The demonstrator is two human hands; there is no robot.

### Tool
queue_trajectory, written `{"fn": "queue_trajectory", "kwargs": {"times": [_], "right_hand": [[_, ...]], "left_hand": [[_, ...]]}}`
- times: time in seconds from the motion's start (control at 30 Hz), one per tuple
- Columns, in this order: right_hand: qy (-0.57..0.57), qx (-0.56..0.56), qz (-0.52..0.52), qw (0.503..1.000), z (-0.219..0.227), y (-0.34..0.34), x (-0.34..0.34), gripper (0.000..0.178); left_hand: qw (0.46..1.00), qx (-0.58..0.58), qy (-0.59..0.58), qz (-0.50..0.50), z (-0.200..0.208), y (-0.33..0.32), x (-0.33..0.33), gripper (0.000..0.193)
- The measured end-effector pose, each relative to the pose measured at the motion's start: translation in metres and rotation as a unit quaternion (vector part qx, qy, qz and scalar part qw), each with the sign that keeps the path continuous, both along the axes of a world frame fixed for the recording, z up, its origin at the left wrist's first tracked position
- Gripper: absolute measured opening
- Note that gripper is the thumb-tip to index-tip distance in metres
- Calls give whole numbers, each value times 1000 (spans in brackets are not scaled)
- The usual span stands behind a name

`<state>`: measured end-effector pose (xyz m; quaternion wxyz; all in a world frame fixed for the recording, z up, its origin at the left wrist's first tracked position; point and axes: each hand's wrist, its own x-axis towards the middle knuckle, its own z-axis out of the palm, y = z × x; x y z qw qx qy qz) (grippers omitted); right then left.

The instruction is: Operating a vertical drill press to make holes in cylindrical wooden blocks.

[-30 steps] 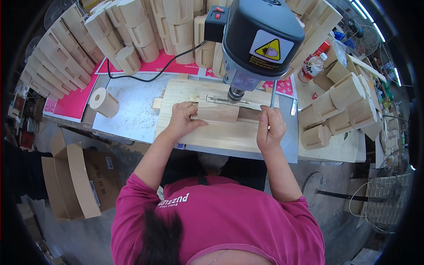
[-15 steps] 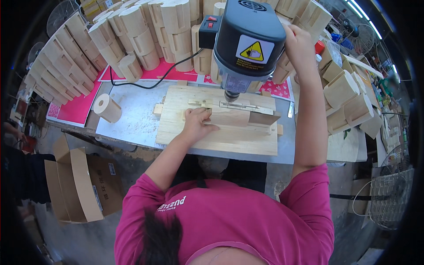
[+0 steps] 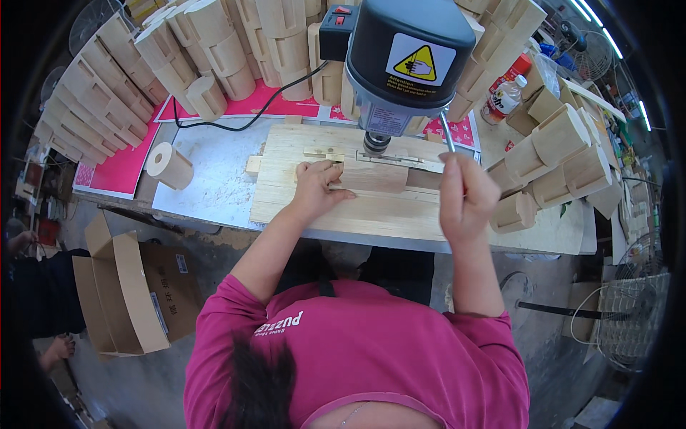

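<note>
Centrally, under the drill (image 3: pixel 400 64), the left hand (image 3: pixel 318 187) presses fingers flat and together on the block (image 3: pixel 371 176), likely light, stiff wood best pinned from above, while the right hand (image 3: pixel 464 200) clamps the lever (image 3: pixel 447 136).

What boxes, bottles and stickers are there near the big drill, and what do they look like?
Warning sticker: on the drill's dark head; white patch with a yellow triangle.
Cardboard box: on the floor, lower left; brown, flaps open.
Plastic bottle: on the bench, right of the drill; clear with a red and white label.
</note>
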<state>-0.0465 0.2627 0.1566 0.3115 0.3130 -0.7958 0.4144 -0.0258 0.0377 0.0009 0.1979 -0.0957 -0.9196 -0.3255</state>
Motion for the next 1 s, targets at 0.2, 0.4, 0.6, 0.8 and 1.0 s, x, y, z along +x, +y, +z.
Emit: {"fn": "queue_trajectory", "kwargs": {"times": [0.2,0.4,0.6,0.8,1.0], "right_hand": [[98,-62,36,993,-84,-11,-26,14],[153,-16,45,987,-53,-1,-21,10],[20,-46,-17,999,72,-18,-77,27],[-80,-36,-11,996,67,-15,-117,34],[-207,234,123,942,-45,52,-85,44]], "left_hand": [[1000,-5,-6,6,2,-1,1,48],[1000,-2,-7,18,1,-3,3,51],[999,-10,-44,23,9,1,3,51],[989,59,-128,51,18,11,2,50],[967,240,-84,2,-5,8,-5,45]]}}
